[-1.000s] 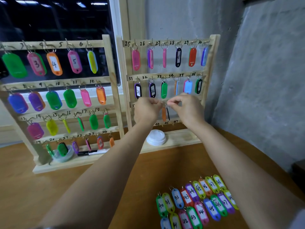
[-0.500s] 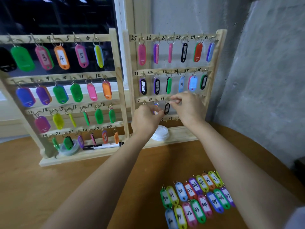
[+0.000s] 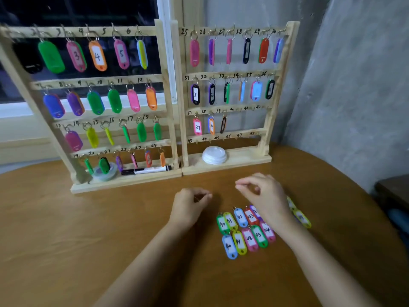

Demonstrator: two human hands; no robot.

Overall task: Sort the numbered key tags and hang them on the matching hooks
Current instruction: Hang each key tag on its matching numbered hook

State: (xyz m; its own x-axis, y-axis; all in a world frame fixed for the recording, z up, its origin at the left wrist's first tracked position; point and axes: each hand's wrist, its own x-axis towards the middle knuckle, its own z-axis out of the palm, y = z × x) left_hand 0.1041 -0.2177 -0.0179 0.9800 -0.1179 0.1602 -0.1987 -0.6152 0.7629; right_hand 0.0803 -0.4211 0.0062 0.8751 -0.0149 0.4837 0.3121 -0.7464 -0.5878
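Key tags not yet hung lie in two tight rows on the near right of the wooden table. We can read 40 to 44, and the right forearm hides most of the rest. The left hand hovers just left of them, fingers loosely curled, with nothing in it that we can see. The right hand hangs over the far side of the rows, thumb and forefinger almost meeting — whether they pinch anything we cannot tell.

On the right-hand rack at the far side, tags fill hooks 25 to 39, and 40 to 48 are bare. We judge 40 comes next. The trap is that each number appears twice — a green 40 tag and a blue 40 tag — so one of a pair could be left behind or misplaced. The tags touch, so lifting one may drag its neighbour. The forearm could also sweep the yellow tag towards the table's right edge.
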